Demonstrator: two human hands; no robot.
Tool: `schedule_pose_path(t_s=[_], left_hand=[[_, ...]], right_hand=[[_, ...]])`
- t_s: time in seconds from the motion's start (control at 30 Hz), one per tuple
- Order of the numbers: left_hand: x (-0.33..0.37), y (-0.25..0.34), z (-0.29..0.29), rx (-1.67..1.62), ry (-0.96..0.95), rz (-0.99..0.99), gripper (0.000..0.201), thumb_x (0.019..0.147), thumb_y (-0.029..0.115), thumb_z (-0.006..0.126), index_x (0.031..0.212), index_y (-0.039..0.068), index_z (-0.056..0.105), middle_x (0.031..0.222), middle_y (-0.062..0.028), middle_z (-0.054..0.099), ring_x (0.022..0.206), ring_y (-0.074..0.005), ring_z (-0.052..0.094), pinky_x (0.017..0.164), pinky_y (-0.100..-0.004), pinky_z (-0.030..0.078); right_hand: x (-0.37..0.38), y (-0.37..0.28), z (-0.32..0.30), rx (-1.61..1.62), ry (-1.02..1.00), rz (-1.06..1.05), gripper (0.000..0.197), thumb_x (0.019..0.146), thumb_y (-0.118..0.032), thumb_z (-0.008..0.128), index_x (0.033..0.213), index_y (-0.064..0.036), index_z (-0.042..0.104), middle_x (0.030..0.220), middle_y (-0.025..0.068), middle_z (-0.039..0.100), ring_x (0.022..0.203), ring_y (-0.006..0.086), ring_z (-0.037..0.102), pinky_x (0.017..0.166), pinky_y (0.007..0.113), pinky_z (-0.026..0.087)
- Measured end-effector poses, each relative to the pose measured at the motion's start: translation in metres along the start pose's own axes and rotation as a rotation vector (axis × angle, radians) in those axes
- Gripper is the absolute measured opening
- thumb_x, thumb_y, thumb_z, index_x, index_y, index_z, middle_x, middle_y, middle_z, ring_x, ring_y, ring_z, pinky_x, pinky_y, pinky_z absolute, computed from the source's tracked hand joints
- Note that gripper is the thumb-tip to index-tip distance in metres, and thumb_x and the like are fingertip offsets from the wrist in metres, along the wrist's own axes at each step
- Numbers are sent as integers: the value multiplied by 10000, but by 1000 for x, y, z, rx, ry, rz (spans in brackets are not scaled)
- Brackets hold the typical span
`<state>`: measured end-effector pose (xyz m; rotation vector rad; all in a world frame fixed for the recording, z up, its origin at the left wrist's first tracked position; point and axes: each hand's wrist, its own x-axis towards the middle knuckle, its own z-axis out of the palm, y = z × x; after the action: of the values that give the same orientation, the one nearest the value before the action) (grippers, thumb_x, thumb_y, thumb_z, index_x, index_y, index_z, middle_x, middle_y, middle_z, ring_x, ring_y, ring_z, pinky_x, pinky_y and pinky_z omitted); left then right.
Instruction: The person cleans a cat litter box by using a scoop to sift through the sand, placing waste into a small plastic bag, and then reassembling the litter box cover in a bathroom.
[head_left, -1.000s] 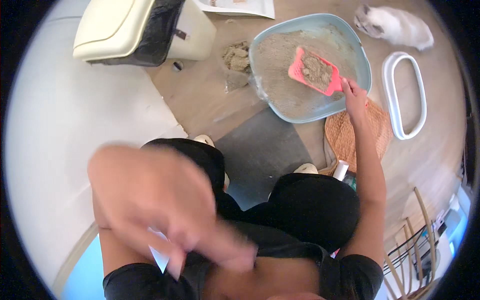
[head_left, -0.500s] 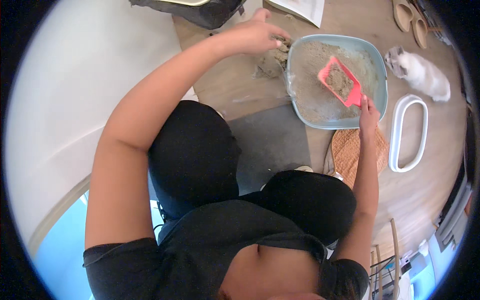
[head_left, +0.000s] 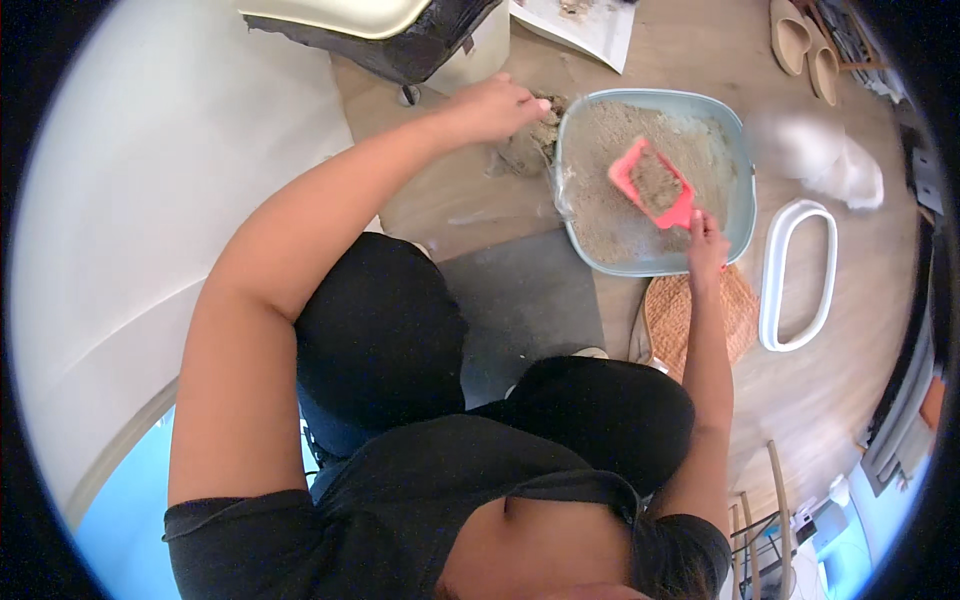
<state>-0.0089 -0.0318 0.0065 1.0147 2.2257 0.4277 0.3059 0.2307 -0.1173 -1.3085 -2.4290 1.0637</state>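
Note:
A pink litter scoop [head_left: 677, 213] is in my right hand [head_left: 707, 247], its fingers closed around the handle. Clumpy tan litter [head_left: 655, 182] fills the scoop, which is over the light blue litter box [head_left: 741, 205]. More sandy litter [head_left: 612, 222] covers the bottom of that box. At the box's left side, my left hand [head_left: 492, 110] pinches the top of a clear plastic bag [head_left: 522, 155] with brownish clumps inside. The bag's clear film reaches the box's left rim.
A fluffy white cat [head_left: 858, 178], partly blurred, is right of the box. Near it lies a white oval-ended frame [head_left: 770, 290]. An orange woven mat [head_left: 735, 318] and a dark grey mat [head_left: 535, 300] are nearer me. A bin with black lining [head_left: 420, 50] stands far left; beige slippers [head_left: 790, 45] lie far right.
The whole view has shifted, so the box sits lower and further left and more of the bin shows. The cat's head is now blurred by motion. Both hands keep their holds.

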Motion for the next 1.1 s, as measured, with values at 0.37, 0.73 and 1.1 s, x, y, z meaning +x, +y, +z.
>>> schedule_pose_path(t_s=[0.37, 0.73, 1.1], left_hand=[[10, 0, 16, 13, 283, -5, 277, 844, 284, 581, 860, 10, 626, 865, -164, 574, 833, -310, 573, 759, -411, 456], [-3, -3, 21, -41, 240, 27, 540, 723, -19, 511, 1246, 113, 501, 1386, -101, 361, 1176, -284, 468, 948, -379, 424], [3, -15, 25, -75, 270, 148, 732, 622, -50, 576, 1322, 79, 409, 1363, -138, 384, 1237, -302, 405, 1004, -335, 379]], right_hand=[[19, -31, 0, -91, 63, -117, 271, 873, -379, 568, 972, -158, 690, 634, 57, 626, 564, 117, 555, 551, 293, 425], [12, -50, -16, -209, 125, -149, 286, 864, -441, 547, 939, -209, 696, 669, 52, 639, 625, 211, 575, 669, 368, 430], [2, -182, -66, -477, 74, -438, 296, 888, -400, 510, 988, -182, 684, 774, 79, 656, 806, 247, 562, 782, 365, 390]])
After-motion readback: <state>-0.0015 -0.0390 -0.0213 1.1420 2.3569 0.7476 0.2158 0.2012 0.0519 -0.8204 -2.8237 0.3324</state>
